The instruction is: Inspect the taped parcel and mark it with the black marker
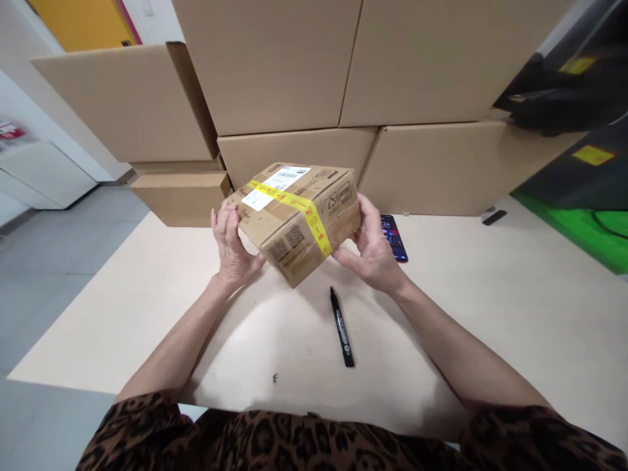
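A small cardboard box is held tilted above the table, with yellow printed tape and a white label on it. My left hand grips its left side, fingers along the edge and thumb low near the bottom corner. On the other side, my right hand holds the box by its right end, thumb under the lower edge. Below the box a black marker lies on the table. A phone with its screen lit lies just behind my right hand, partly hidden by it.
Large cardboard boxes stand stacked along the back of the pale table. A smaller carton sits at the back left. A small black object lies at the back right, near dark items and a green surface.
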### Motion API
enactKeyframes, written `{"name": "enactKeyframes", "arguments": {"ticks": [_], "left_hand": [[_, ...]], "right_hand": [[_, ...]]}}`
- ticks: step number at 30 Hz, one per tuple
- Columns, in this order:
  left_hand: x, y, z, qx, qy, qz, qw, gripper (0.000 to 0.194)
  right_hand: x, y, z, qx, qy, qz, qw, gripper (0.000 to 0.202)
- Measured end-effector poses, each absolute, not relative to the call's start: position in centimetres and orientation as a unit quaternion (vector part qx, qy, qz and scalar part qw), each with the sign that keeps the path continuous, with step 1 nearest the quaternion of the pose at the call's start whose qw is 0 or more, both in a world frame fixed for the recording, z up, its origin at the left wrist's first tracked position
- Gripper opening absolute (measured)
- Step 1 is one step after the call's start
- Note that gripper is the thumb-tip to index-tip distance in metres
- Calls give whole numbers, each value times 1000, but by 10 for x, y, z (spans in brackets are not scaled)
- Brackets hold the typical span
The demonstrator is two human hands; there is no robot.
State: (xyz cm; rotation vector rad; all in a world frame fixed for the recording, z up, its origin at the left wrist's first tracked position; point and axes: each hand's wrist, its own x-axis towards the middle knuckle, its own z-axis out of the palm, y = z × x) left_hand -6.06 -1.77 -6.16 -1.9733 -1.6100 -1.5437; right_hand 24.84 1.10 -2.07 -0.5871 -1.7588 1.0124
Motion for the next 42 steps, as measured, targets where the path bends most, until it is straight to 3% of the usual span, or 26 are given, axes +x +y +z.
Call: {"name": "enactKeyframes", "arguments": {"ticks": [3,6,8,12,15,19,24,27,30,32,34,36,39,42], "left_hand": [[-66,-21,-59,-677,-512,-496,183,104],[-67,-25,-59,-696,-508,-453,228,89],[-64,-27,-59,-710,-501,-436,233,82],[-55,-32,-55,-736,-484,-416,227,76],[-49,-35,-54,-752,-470,-414,206,60],[-43,-35,-64,-768,-451,-429,152,45],[-43,-34,-70,-767,-448,-443,124,51],[-48,-36,-60,-735,-470,-478,104,78],[-55,-35,-47,-659,-508,-554,4,105],[-59,-33,-41,-589,-521,-600,-145,106],[-57,-30,-38,-524,-508,-614,-302,98],[-52,-29,-37,-501,-483,-605,-388,87],[-39,-30,-37,-503,-470,-599,-410,66],[-31,-32,-38,-482,-470,-605,-426,53]], "right_hand": [[242,9,-18,-288,-631,535,482,102],[238,4,-6,-331,-501,641,478,80],[237,0,2,-336,-443,686,470,68],[238,-1,9,-346,-401,733,427,74],[238,1,5,-368,-361,757,402,74],[234,6,-6,-381,-313,770,404,58],[231,14,-14,-345,-295,765,456,49],[232,20,-16,-329,-308,723,524,47],[237,28,-22,-316,-343,648,603,58],[241,33,-29,-302,-387,602,630,73],[244,38,-37,-285,-443,564,636,90],[246,41,-46,-265,-501,530,632,108],[247,41,-52,-244,-586,474,610,126],[248,38,-49,-259,-653,421,574,132]]}}
